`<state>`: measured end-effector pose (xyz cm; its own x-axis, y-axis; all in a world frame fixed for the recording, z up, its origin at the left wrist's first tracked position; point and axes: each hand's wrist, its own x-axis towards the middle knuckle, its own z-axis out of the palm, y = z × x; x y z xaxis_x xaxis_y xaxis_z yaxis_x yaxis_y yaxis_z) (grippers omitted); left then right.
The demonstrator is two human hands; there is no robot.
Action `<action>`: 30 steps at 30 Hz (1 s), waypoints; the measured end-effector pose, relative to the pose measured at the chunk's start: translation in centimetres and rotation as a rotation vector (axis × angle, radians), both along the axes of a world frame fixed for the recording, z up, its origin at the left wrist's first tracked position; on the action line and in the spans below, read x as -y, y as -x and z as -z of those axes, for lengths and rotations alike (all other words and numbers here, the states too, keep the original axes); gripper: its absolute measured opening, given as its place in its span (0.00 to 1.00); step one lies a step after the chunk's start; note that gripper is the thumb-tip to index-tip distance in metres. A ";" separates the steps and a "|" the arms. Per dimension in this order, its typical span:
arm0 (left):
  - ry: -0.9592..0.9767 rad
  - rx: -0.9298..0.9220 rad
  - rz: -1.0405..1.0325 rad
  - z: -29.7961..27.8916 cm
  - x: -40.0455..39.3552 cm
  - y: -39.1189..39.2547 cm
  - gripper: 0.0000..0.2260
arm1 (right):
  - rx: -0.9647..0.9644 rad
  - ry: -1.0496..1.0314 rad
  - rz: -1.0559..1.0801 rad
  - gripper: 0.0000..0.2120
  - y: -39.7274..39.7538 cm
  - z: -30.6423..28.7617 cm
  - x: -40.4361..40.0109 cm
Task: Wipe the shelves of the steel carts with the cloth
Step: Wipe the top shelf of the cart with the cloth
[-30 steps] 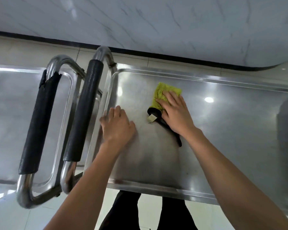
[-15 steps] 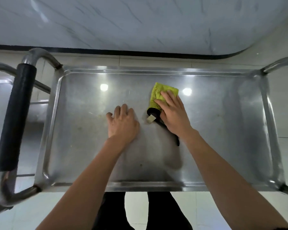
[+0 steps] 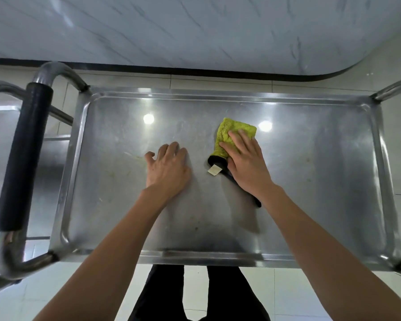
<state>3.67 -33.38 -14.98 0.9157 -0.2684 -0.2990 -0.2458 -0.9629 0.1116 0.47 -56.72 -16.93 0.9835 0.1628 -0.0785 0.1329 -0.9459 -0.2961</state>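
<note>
A steel cart's top shelf (image 3: 310,181) fills the middle of the view, with a raised rim all round. A yellow-green cloth (image 3: 229,133) with a black cuff and a white tag lies on it, right of centre. My right hand (image 3: 245,163) presses flat on the cloth, fingers spread over its near half. My left hand (image 3: 168,167) rests palm down on the bare steel just left of the cloth, fingers apart and holding nothing. Faint smears show on the shelf's left part.
The cart's push handle (image 3: 23,158) with a black grip stands at the left end. A second steel cart (image 3: 0,135) sits beyond it at the far left. A white marble wall (image 3: 195,31) runs behind. My legs (image 3: 195,295) stand at the near edge.
The view has swung right, so the whole shelf now shows. My left hand has slid right, away from the shelf's left rim. My right hand keeps pressing the cloth.
</note>
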 end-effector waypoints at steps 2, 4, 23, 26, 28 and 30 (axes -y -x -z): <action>0.097 0.047 -0.031 -0.1 -1.6 -0.1 0.16 | 0.000 -0.007 -0.014 0.21 -0.2 0.1 -1.9; 0.181 0.112 -0.096 -0.6 -3.8 0.2 0.18 | 0.009 -0.021 -0.046 0.21 -0.6 0.1 -4.2; 0.123 -0.004 -0.569 -1.5 -21.0 3.1 0.27 | -0.066 -0.151 -0.305 0.29 -6.2 -0.4 -27.1; 0.169 0.007 -0.601 -1.5 -21.2 3.0 0.27 | -0.096 -0.167 -0.313 0.28 -7.3 -0.1 -29.4; 0.165 0.017 -0.613 -1.4 -21.3 3.1 0.24 | -0.104 -0.175 -0.345 0.28 -7.7 0.1 -30.6; 0.138 0.014 -0.601 -1.2 -21.4 3.4 0.24 | -0.107 -0.170 -0.376 0.27 -7.9 0.3 -31.2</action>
